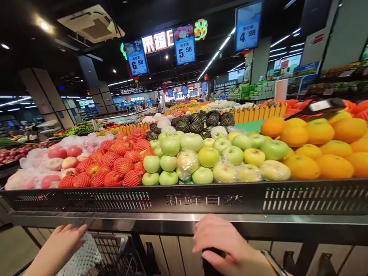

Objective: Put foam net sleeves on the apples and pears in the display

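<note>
Head, two hands (65,242) (227,246), one cart (119,266), three signs (184,44)

Lower left, a white foam net (80,262), soft open mesh, lies in the black wire cart (115,252). Across the middle, the stand's rim (111,201) is dark perforated metal, matt. Above it green apples (170,145) gleam waxy-smooth, and the oranges (335,166) look dull and pebbled.

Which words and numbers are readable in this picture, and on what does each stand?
"6.98": left price sign.
"5.98": middle price sign.
"4.98": right price sign.
"新鲜自然": stand front.
"果蔬": glowing sign, rest hidden.
Small print on the price signs and the far signs: too blurred to read.
</note>
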`<state>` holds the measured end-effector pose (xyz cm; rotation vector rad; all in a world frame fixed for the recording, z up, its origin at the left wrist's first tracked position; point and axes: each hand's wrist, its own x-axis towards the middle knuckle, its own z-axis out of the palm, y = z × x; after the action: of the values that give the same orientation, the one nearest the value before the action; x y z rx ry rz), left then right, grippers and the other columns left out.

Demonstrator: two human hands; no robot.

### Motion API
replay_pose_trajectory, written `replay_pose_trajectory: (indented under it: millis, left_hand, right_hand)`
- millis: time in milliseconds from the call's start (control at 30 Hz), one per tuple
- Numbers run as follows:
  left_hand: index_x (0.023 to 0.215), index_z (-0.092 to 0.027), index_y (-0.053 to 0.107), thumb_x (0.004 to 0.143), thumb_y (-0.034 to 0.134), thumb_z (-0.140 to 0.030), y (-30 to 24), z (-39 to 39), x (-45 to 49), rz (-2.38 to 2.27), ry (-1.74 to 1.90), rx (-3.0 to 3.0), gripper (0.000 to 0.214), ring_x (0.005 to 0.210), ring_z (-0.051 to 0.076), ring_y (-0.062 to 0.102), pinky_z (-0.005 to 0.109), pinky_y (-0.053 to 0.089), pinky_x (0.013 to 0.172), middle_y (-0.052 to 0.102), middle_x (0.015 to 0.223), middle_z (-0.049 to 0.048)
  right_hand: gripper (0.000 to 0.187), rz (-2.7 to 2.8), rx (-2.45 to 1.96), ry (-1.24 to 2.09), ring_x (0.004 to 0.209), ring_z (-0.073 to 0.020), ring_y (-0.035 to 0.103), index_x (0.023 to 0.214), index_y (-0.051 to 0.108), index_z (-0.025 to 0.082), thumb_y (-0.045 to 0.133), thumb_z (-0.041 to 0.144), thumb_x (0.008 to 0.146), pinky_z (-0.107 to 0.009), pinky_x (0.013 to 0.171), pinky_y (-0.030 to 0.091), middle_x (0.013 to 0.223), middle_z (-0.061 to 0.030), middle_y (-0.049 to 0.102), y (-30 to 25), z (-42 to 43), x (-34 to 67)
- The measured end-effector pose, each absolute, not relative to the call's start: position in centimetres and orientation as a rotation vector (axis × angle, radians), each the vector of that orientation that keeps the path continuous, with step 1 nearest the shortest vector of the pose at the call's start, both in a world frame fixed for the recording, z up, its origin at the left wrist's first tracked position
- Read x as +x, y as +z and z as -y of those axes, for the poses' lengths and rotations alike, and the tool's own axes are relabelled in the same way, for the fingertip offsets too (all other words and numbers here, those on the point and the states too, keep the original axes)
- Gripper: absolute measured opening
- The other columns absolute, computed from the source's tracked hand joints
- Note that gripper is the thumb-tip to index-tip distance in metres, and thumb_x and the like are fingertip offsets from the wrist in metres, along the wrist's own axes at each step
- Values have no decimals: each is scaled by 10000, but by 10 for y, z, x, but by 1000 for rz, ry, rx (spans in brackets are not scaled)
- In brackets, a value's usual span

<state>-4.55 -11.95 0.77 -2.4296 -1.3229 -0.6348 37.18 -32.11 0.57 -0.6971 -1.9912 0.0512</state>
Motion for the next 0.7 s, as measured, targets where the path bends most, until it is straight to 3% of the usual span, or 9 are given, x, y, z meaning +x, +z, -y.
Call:
replay_pose_trajectory:
  millis: [67, 133, 200, 333, 433, 500, 600, 700]
  left_hand:
    - [690, -204, 632, 914, 394, -478, 25, 130, -3, 1114, -566, -2466, 427, 706, 196, 609, 269, 442, 681, 676, 736, 28]
    - [708, -203, 605, 913, 456, -412, 35, 150, 44, 931, -725, -2521, 328, 723, 192, 589, 278, 466, 681, 639, 786, 40]
    - [808, -202, 588, 909, 517, -317, 40, 178, 91, 790, -1012, -2627, 169, 769, 176, 600, 262, 485, 708, 616, 818, 31]
    - [831, -210, 571, 876, 610, -184, 36, 227, 166, 524, -1337, -2862, 65, 731, 137, 593, 216, 482, 679, 624, 782, -7]
    - [873, -215, 599, 851, 612, -101, 25, 240, 196, 490, -1605, -2860, 116, 768, 128, 602, 210, 484, 713, 630, 830, -7]
    - [846, -216, 599, 828, 610, -70, 15, 239, 206, 566, -1823, -2768, 148, 781, 128, 593, 211, 479, 720, 602, 839, -6]
    - [794, -220, 566, 816, 609, -77, -5, 235, 214, 621, -2008, -2822, 151, 734, 123, 579, 202, 471, 682, 586, 779, -24]
    - [807, -223, 557, 849, 573, -133, -21, 237, 213, 646, -1954, -3115, 101, 742, 129, 589, 207, 480, 691, 613, 788, -16]
  right_hand:
    - [228, 1816, -771, 222, 713, -140, 631, 825, 673, 200, 472, 208, 933, -271, 702, 506, 736, -23, 703, -15, 316, 362]
    - [224, 1599, -867, 363, 773, -145, 648, 837, 687, 204, 489, 236, 937, -260, 719, 511, 794, -31, 704, -32, 308, 356]
    - [196, 1413, -904, 505, 902, -160, 657, 1004, 683, 222, 505, 277, 941, -282, 813, 519, 969, -50, 701, -43, 302, 354]
    - [380, 1146, -798, 707, 1154, -183, 601, 1323, 518, 298, 521, 343, 945, -353, 1022, 455, 1308, -70, 592, -45, 303, 361]
    - [509, 917, -693, 695, 1111, -184, 633, 1423, 378, 364, 538, 370, 939, -366, 979, 496, 1354, -63, 555, -48, 313, 370]
    - [451, 765, -660, 560, 984, -147, 665, 1358, 455, 373, 572, 350, 923, -302, 890, 538, 1213, -28, 630, -59, 319, 376]
    - [187, 743, -714, 439, 838, -130, 670, 1063, 671, 285, 629, 323, 884, -232, 787, 555, 932, -10, 700, -89, 324, 382]
    - [222, 850, -873, 461, 936, -221, 691, 994, 739, 209, 680, 342, 826, -300, 803, 576, 995, -83, 736, -113, 323, 383]
